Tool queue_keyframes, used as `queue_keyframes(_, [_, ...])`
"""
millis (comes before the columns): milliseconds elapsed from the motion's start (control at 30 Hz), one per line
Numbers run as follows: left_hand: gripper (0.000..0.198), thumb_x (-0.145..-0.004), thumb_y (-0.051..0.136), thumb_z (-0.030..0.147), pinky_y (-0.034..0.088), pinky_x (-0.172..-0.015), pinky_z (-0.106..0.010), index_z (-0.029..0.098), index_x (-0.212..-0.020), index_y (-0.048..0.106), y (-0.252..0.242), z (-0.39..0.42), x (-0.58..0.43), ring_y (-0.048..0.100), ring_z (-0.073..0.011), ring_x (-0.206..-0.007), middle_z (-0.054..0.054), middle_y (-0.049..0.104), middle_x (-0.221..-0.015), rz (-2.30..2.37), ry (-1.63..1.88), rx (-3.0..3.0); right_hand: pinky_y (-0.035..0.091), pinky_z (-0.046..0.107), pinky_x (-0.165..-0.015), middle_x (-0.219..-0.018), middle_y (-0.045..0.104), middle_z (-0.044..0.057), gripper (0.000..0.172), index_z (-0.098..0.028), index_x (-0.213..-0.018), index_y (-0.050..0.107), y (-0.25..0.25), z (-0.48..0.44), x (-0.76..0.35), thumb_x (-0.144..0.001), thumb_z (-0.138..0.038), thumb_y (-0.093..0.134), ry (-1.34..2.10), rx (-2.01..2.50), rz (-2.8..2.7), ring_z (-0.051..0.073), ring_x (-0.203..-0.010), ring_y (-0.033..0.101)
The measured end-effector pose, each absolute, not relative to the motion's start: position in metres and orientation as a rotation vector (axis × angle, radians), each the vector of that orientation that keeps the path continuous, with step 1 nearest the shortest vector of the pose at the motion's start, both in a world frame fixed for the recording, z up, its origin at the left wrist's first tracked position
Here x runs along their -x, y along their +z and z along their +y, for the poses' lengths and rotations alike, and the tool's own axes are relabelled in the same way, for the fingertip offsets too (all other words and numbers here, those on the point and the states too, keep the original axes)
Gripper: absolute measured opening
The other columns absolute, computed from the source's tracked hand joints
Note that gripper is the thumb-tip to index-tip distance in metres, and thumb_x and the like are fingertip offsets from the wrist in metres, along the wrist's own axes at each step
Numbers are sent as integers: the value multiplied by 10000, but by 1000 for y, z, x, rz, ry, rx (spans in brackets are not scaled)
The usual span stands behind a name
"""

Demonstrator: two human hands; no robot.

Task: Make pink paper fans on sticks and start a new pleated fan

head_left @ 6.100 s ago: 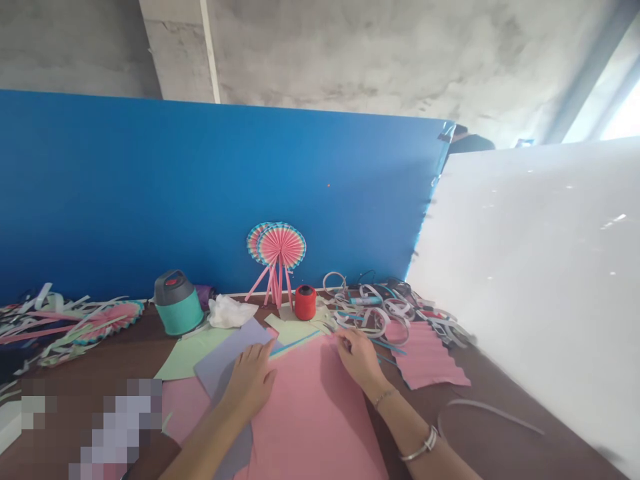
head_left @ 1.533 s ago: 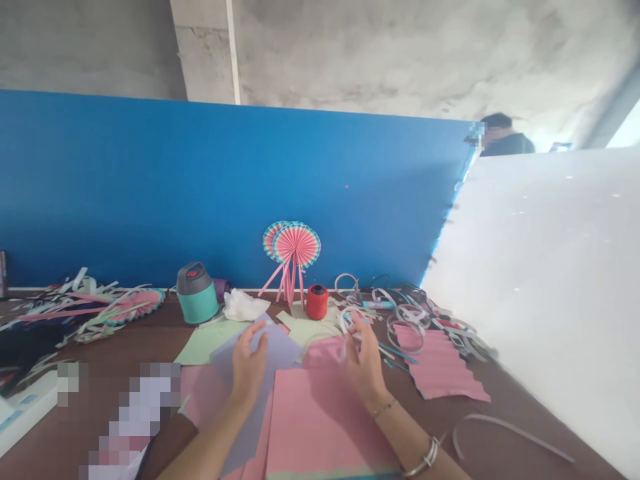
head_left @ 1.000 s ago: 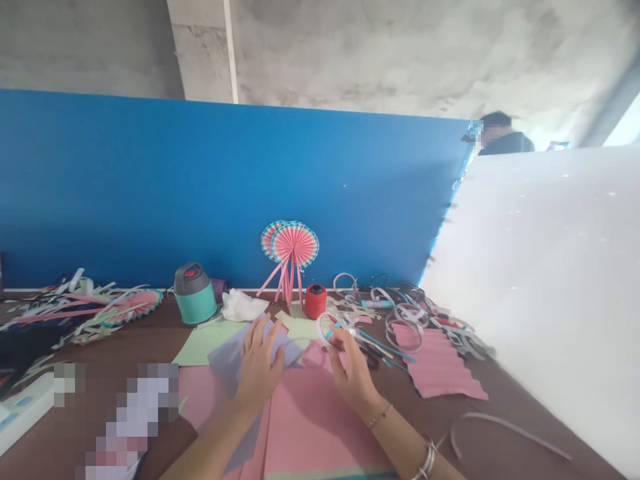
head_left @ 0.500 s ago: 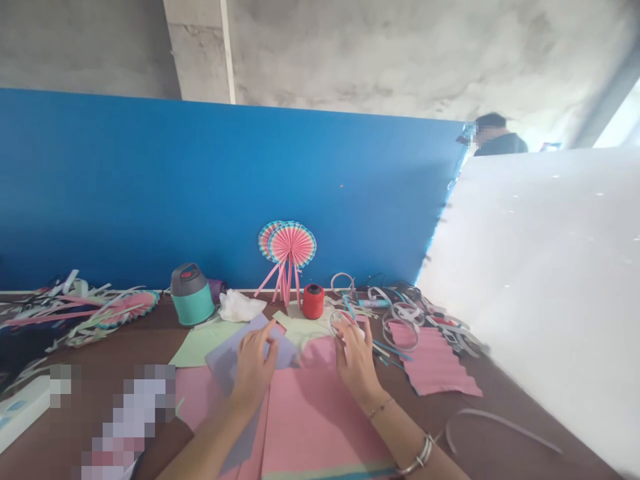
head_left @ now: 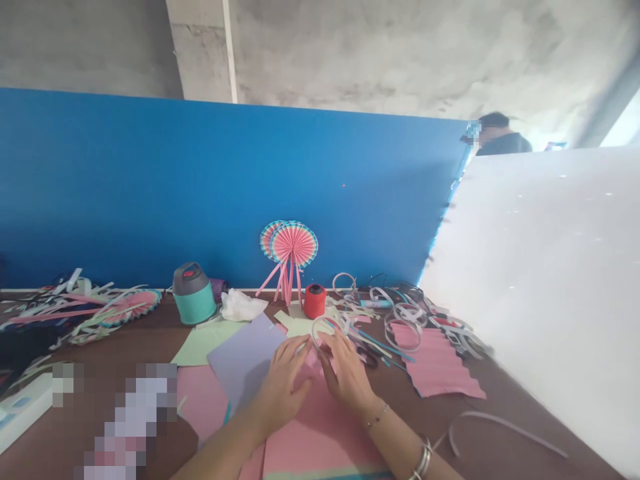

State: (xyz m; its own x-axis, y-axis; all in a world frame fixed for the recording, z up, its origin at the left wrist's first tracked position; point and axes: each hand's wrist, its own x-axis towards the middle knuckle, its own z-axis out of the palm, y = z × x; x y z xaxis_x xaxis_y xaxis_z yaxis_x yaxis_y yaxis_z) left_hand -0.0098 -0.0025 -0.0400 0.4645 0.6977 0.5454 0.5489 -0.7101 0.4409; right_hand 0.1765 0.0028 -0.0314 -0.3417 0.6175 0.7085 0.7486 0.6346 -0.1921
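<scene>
Over the pink paper sheets, my left hand is spread, its fingertips near the centre and nothing held in it. Just right of it, my right hand has its fingers apart, close to a curled pale strip; whether it touches the strip is unclear. A lilac sheet lies left of my left hand, partly over pale green paper. Beyond the hands stands a red thread spool. Round pink pleated fans lean against the blue panel behind it.
A teal and grey container and white crumpled plastic stand at the back. Pleated pink paper and tangled strips lie right. More strips and a fan are far left. A person is behind the partition.
My left hand has moved right, off the lilac sheet and closer to my right hand. My right hand has shifted slightly left and nearer to me. More of the lilac sheet shows.
</scene>
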Motion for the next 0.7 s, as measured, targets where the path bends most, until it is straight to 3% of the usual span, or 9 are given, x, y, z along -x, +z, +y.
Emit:
queue_keyframes(100, [557,-857,462,215,345,-1061,-467,268,-1391,312,-38,-4,8,348,-238,-1300,-88,410,-1402,1017,1088,-2449,417,405,-937,-1096,600,107,333,-204,-1254,421,-33,2,-176,-924,-215,371,-236,1069,-2060,244,-1079,532])
queue_keyframes(167, [451,-872,449,229,357,-1055,-453,260,-1321,414,-35,-4,7,378,-229,-1283,-92,446,-1372,1020,1118,-2356,430,383,-900,-1054,614,102,312,-195,-1229,446,-32,2,-176,-929,-222,363,-227,1082,-2062,236,-1030,551])
queue_keyframes(267, [210,-867,473,291,452,-960,-404,244,-1028,600,-29,-5,6,460,-229,-1218,-92,534,-1264,1098,1169,-2120,426,362,-848,-965,640,85,299,-190,-1211,463,-27,-1,-173,-937,-230,350,-204,1090,-2113,217,-921,580])
queue_keyframes(367, [158,-833,504,349,520,-819,-373,229,-802,601,-21,-5,6,529,-249,-1144,-87,588,-1196,1208,1186,-1844,375,365,-862,-821,666,46,270,-188,-1176,485,-22,-3,-171,-940,-262,378,-170,1078,-2177,188,-783,606])
queue_keyframes(433, [171,-827,499,362,481,-876,-412,223,-761,575,-17,-5,8,549,-259,-1122,-87,615,-1182,1248,1199,-1738,336,368,-871,-709,663,17,215,-192,-1046,548,-21,-2,-171,-939,-312,405,-161,1094,-2168,165,-674,602])
queue_keyframes(533, [190,-823,503,384,361,-999,-465,216,-745,543,-11,-2,14,533,-276,-1151,-99,621,-1200,1270,1224,-1654,297,362,-864,-643,655,6,274,-197,-828,585,-20,1,-176,-940,-372,406,-186,1112,-2135,148,-619,587])
queue_keyframes(700, [178,-802,518,392,324,-1018,-443,220,-764,537,-9,6,28,517,-268,-1169,-89,642,-1162,1268,1293,-1583,262,366,-893,-592,623,-4,377,-200,-659,569,-15,8,-192,-927,-416,416,-174,1158,-2109,139,-606,560])
